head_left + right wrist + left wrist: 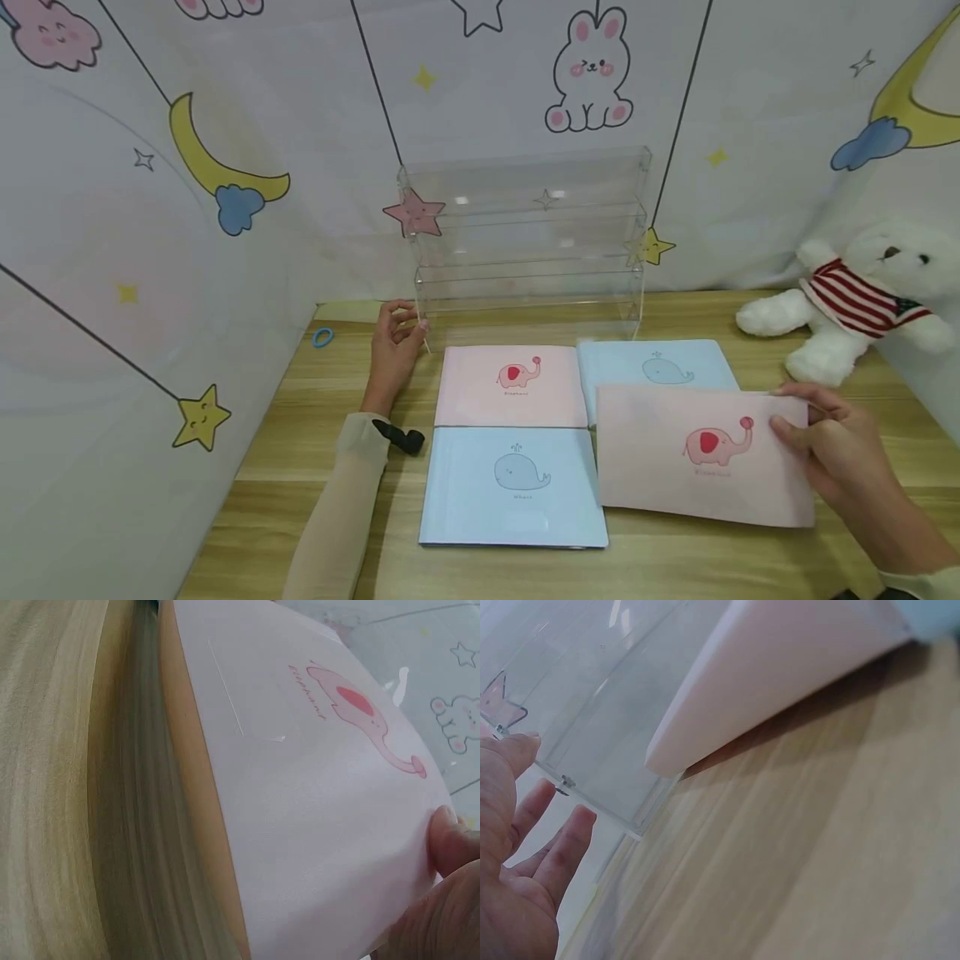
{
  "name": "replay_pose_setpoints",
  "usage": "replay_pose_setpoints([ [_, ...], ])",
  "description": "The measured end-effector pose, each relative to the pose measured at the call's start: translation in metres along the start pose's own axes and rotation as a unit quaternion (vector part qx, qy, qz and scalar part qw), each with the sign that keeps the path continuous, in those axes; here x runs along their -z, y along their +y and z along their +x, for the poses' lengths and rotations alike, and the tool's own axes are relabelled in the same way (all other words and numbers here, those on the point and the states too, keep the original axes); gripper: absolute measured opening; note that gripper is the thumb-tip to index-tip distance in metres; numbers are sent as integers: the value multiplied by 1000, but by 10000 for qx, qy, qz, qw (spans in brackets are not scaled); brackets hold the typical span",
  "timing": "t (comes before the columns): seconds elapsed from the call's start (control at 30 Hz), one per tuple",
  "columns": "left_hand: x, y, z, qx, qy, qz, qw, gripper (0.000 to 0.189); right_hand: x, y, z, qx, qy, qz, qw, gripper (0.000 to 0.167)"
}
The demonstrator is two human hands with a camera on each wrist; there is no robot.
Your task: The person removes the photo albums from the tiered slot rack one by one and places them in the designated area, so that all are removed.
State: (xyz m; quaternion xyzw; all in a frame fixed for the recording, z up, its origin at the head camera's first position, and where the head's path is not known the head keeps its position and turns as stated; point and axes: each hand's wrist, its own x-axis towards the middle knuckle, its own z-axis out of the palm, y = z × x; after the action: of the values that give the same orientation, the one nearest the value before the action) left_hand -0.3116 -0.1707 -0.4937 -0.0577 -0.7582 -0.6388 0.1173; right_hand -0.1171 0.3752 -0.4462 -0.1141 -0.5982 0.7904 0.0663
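Note:
My right hand (pixel 843 446) pinches the right edge of a pink elephant book (pixel 652 475), held above the table with its cover facing up. In the right wrist view the thumb (pixel 454 844) lies on that cover. At the left side of a clear acrylic rack (pixel 528 292), my left hand (pixel 395 346) has its fingertips by the panel edge. Those fingers (pixel 566 851) look spread in the left wrist view. Below the rack lie another pink elephant book (pixel 472 392), a blue whale book (pixel 465 492) and a second blue whale book (pixel 611 362), partly covered by the held one.
A white teddy bear (pixel 862 292) in a striped shirt sits at the right. A small blue ring (pixel 322 337) lies on the wooden table (pixel 300 450) at the left. Printed cloth walls (pixel 495 100) stand behind and to both sides.

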Motion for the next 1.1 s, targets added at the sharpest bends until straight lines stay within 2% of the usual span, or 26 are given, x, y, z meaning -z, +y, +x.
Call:
replay_pose_setpoints([
  [0.17, 2, -13, 5, -4, 21, 39, 10000, 42, 5, 4, 0, -72, -139, -100, 9998, 47],
  [0.33, 2, -15, 5, -23, 20, 20, 10000, 42, 10, 8, 2, -240, -246, -124, 9993, 46],
  [0.63, 2, -15, 9, -164, -66, -18, 9998, 44, 15, 12, 2, -614, -203, -676, 9956, 44],
  [0.9, 1, -14, 9, -323, -73, 52, 9994, 44, 15, 12, 3, -1105, -307, -1219, 9859, 46],
  [1.1, 1, -13, 8, -333, -16, 112, 9994, 41, 16, 12, 5, -1198, -418, -1633, 9784, 45],
])
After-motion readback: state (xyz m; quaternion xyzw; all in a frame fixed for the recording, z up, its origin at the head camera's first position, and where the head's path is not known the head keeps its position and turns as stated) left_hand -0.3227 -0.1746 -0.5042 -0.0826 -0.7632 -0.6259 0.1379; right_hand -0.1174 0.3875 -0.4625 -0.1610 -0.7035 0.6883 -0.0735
